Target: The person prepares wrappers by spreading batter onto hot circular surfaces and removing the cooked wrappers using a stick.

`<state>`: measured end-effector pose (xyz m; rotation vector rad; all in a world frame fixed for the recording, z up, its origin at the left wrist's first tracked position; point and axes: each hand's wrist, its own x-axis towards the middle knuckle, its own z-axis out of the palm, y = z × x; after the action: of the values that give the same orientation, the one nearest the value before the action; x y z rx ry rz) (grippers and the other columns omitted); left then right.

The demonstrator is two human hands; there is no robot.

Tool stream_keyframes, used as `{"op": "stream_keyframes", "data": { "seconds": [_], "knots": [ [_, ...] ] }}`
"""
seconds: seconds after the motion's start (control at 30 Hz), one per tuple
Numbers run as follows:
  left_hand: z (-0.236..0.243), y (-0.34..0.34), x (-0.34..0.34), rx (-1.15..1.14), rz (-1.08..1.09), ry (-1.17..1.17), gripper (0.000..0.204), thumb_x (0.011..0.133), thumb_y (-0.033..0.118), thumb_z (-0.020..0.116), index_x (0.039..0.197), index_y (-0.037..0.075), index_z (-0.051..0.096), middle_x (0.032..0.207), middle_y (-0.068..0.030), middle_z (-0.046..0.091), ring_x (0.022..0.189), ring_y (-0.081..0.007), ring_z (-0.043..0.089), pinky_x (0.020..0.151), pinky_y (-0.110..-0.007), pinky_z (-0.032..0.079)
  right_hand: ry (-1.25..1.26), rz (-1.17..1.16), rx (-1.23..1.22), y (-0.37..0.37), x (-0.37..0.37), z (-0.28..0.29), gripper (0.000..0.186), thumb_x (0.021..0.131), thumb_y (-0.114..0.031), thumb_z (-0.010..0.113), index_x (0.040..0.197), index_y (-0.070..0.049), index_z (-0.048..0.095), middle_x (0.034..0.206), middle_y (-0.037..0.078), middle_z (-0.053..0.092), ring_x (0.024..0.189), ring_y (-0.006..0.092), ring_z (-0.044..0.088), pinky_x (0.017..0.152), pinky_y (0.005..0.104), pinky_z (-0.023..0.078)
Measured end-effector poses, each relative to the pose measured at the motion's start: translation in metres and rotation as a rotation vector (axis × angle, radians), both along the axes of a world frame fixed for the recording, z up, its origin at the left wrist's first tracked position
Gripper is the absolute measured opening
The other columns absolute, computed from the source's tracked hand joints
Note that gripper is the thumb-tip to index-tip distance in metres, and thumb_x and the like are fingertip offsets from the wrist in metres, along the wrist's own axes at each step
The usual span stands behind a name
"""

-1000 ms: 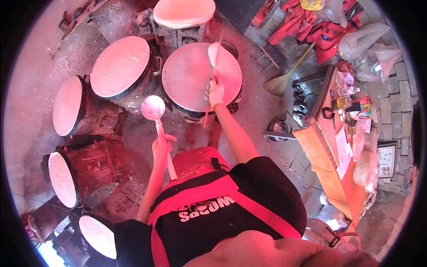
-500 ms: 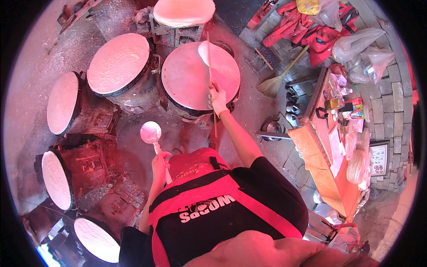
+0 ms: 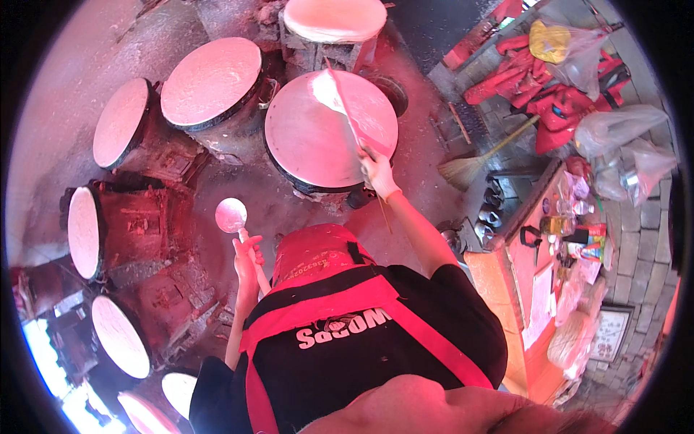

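Note:
My right hand [image 3: 376, 172] is closed around a long, thin wooden spreader [image 3: 350, 119] at the near right edge of a round griddle [image 3: 303, 145]. The spreader slants across the plate, its far end up and to the left. Pale batter [image 3: 329, 92] is heaped in a white patch by that far end, and a thin wet layer covers the right part of the plate. In front of my apron, my left hand [image 3: 249, 262] holds a ladle [image 3: 231, 215] by its handle, with the round bowl raised and coated pale pink.
More round griddles stand on drum-like stoves, one at the far side [image 3: 336, 20] and several curving down the left, such as this one [image 3: 212, 83]. At right are a broom [image 3: 477, 163], a cluttered table [image 3: 531, 282], red cloths [image 3: 560, 119] and plastic bags [image 3: 622, 130].
The spreader has swung from nearly upright to a slant, its far end now further left. My left hand and the ladle have shifted slightly left. The whole view has turned.

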<state>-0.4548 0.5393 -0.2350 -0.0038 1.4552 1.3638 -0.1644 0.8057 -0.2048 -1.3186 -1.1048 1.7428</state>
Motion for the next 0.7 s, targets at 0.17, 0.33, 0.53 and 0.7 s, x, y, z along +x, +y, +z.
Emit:
{"op": "stream_keyframes", "data": {
  "seconds": [0.17,0.33,0.53,0.7],
  "knots": [
    [0.007,-0.001,0.041,-0.119,0.113,-0.094,0.035,0.091,0.033,0.051,0.099,0.0,0.062,0.079,-0.0012,0.045,0.057,-0.0083,0.041,0.045,-0.021,0.035,-0.028,0.285,-0.068,0.003,0.005,0.017,0.032,0.094,-0.02,0.05,0.125,-0.011,0.053,0.056,-0.01,0.031,0.039,0.003,0.028,0.036,0.0217,0.02],
    [0.014,-0.009,0.067,-0.163,0.15,-0.059,0.027,0.089,0.026,0.055,0.097,0.001,0.062,0.077,-0.0009,0.046,0.055,-0.007,0.041,0.045,-0.02,0.034,-0.098,0.155,-0.012,0.045,0.07,-0.016,0.043,0.09,-0.024,0.057,0.13,-0.012,0.051,0.054,-0.008,0.033,0.037,0.0052,0.03,0.034,0.0239,0.022],
    [0.032,-0.021,0.08,-0.118,0.241,-0.106,0.036,0.093,0.034,0.052,0.104,0.0,0.058,0.079,-0.001,0.045,0.056,-0.0062,0.04,0.047,-0.018,0.033,-0.092,0.416,-0.229,0.077,0.044,-0.002,0.026,0.093,-0.02,0.051,0.119,-0.016,0.055,0.052,-0.006,0.033,0.034,0.0057,0.027,0.032,0.0246,0.019],
    [0.039,-0.047,0.089,-0.14,0.307,-0.121,0.041,0.094,0.038,0.05,0.104,-0.001,0.058,0.079,-0.0026,0.046,0.059,-0.007,0.041,0.047,-0.017,0.034,-0.023,0.595,-0.218,0.071,0.085,0.032,0.038,0.09,-0.011,0.052,0.128,-0.015,0.054,0.057,-0.007,0.035,0.041,0.0044,0.032,0.038,0.0215,0.025]
  ]
}}
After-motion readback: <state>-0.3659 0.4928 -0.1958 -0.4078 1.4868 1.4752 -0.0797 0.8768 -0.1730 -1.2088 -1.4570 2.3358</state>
